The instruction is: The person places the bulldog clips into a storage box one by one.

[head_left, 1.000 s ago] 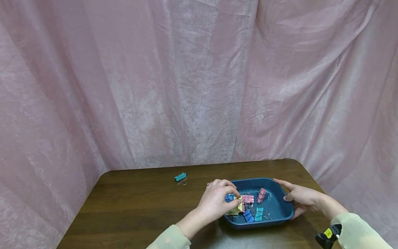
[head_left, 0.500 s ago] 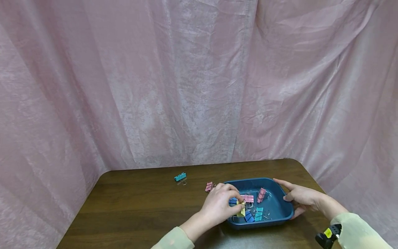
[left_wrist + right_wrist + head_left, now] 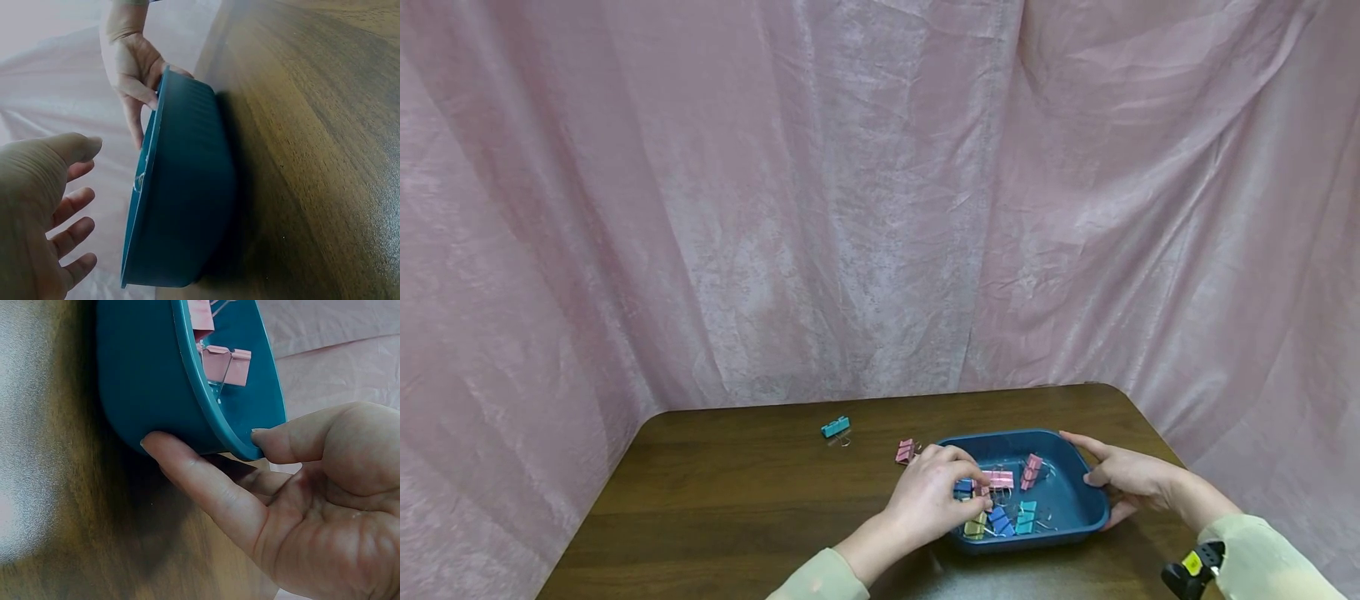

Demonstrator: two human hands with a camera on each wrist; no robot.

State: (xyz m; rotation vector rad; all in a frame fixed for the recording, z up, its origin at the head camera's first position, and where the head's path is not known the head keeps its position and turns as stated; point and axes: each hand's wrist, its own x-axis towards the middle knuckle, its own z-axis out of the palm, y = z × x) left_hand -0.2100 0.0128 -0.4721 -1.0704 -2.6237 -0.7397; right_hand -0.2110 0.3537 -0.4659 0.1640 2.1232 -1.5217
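A dark blue plastic tray point(image 3: 1037, 432) with several binder clips in it stands at the table's right. Over its left end is my left hand point(image 3: 925, 498), thumb and fingertips apart with nothing between them in the left wrist view. Beneath that hand lie a yellow binder clip point(image 3: 975, 526) and a blue one point(image 3: 1001, 522); fingers partly hide others. Farther right in the tray are a teal clip point(image 3: 1026, 517) and a pink clip point(image 3: 1031, 472). My right hand point(image 3: 325, 506) grips the tray's right end, thumb over the rim and fingers against the outer wall.
On the brown wooden table point(image 3: 737, 500), a teal binder clip point(image 3: 836, 427) lies toward the back. A pink binder clip point(image 3: 906, 451) sits just left of the tray. Pink curtain point(image 3: 850, 208) hangs behind the table.
The left hand has moved slightly right and let go of a yellow binder clip, which now lies in the tray. The pink clip on the table has come into fuller view. The right hand has stayed put.
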